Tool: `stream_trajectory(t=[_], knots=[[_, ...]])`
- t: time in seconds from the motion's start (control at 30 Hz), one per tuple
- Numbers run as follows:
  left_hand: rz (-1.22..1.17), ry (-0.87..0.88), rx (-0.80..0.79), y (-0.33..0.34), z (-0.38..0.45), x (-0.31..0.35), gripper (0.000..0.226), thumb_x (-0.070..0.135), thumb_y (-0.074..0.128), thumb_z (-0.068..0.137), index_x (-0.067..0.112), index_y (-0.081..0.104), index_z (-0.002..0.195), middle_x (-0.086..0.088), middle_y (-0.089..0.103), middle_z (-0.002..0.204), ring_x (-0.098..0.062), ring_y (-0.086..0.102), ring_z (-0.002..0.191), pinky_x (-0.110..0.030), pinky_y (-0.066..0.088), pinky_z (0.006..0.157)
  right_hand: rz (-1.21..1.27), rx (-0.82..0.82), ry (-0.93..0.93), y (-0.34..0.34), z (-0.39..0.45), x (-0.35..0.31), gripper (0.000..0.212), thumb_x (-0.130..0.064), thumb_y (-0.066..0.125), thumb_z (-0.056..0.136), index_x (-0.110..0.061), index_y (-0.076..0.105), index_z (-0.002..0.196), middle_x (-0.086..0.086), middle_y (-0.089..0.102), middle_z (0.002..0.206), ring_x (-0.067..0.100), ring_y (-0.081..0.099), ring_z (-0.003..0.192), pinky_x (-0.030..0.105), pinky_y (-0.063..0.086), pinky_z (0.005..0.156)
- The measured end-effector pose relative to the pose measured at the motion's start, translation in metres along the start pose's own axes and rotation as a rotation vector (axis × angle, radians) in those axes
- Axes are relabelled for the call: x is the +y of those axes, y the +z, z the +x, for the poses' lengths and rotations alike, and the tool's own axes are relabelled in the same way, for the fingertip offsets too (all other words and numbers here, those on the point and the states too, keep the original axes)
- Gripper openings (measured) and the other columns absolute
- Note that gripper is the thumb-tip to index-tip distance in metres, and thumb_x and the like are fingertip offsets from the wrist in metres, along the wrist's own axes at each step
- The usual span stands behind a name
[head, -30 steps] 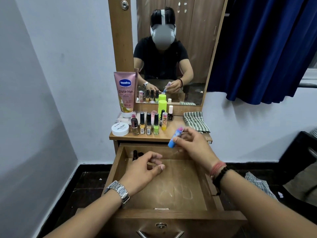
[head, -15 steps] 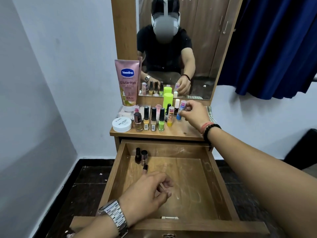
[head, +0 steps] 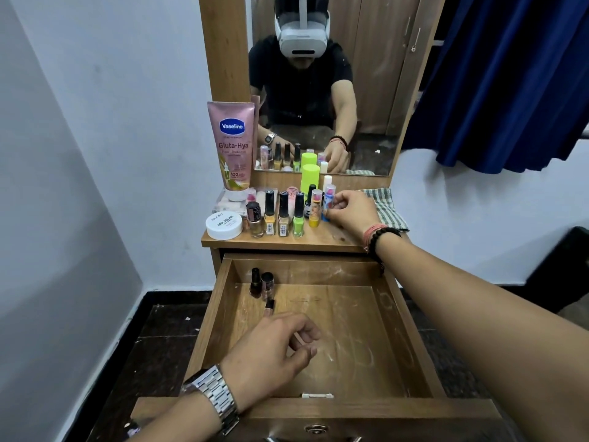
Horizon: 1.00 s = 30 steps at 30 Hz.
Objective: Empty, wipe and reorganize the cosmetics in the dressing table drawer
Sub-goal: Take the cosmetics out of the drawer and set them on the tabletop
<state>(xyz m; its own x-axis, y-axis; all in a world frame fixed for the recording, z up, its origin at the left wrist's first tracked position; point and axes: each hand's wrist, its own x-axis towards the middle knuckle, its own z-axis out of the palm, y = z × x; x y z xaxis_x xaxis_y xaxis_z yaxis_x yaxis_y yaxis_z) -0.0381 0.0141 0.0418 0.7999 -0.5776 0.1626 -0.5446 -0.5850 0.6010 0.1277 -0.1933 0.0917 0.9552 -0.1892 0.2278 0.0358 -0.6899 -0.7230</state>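
Comparing with before, we see the right hand (head: pixel 352 209) now pinches the blue lip balm (head: pixel 328 202) upright on the tabletop (head: pixel 322 239); the left hand (head: pixel 271 349) stays loosely curled, holding nothing, over the drawer (head: pixel 350 330).

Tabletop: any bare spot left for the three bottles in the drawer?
Bare wood on the tabletop in front of the right hand, between the green polish bottle and the checked cloth. Left and centre are crowded, white jar to blue tube.

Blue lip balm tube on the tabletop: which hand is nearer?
Right. The right hand pinches the blue lip balm tube where it stands on the tabletop. The left hand hovers over the open drawer, well below it.
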Motion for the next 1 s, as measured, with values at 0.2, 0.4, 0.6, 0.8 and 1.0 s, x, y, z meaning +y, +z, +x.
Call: stream_trajectory(t=[0.2,0.4,0.6,0.8,1.0], knots=[[0.014,-0.004,-0.004,0.001,0.0,-0.001,0.016,0.032,0.058,0.089,0.03,0.061,0.104,0.02,0.058,0.097,0.006,0.055,0.085,-0.004,0.037,0.077,0.008,0.017,0.014,0.002,0.0,0.004,0.017,-0.002,0.068,0.08,-0.006,0.072,0.096,-0.001,0.065,0.074,0.008,0.058,0.069,0.023,0.051,0.075],[0.024,-0.032,-0.018,0.002,0.0,-0.002,0.016,0.03,0.058,0.088,0.03,0.062,0.103,0.018,0.06,0.094,0.004,0.057,0.083,-0.014,0.046,0.075,0.038,0.022,0.032,-0.002,-0.01,0.007,0.028,-0.003,0.068,0.08,-0.01,0.068,0.107,0.001,0.067,0.087,0.011,0.062,0.083,0.025,0.052,0.086],[0.027,-0.088,-0.027,0.001,0.001,0.0,0.015,0.03,0.058,0.088,0.029,0.063,0.103,0.017,0.063,0.092,0.002,0.057,0.086,-0.015,0.044,0.081,0.418,0.131,0.181,-0.022,-0.066,0.012,0.027,-0.012,0.064,0.086,-0.021,0.064,0.11,-0.002,0.065,0.104,0.015,0.063,0.099,0.034,0.054,0.09],[0.045,-0.269,0.091,-0.01,0.013,-0.019,0.015,0.021,0.063,0.087,0.028,0.061,0.1,0.016,0.061,0.097,0.0,0.058,0.089,-0.012,0.045,0.075,0.459,-0.221,0.131,-0.047,-0.185,0.016,0.019,-0.023,0.07,0.085,-0.03,0.071,0.103,-0.007,0.074,0.092,0.002,0.068,0.082,0.013,0.051,0.069],[0.313,-0.41,0.077,-0.019,0.039,-0.042,0.019,0.02,0.059,0.085,0.025,0.061,0.103,0.004,0.062,0.104,-0.014,0.061,0.096,-0.026,0.051,0.08,0.262,-0.385,0.114,-0.042,-0.237,0.019,0.021,-0.016,0.068,0.086,-0.032,0.067,0.099,-0.007,0.072,0.09,-0.002,0.064,0.078,0.011,0.049,0.071]])
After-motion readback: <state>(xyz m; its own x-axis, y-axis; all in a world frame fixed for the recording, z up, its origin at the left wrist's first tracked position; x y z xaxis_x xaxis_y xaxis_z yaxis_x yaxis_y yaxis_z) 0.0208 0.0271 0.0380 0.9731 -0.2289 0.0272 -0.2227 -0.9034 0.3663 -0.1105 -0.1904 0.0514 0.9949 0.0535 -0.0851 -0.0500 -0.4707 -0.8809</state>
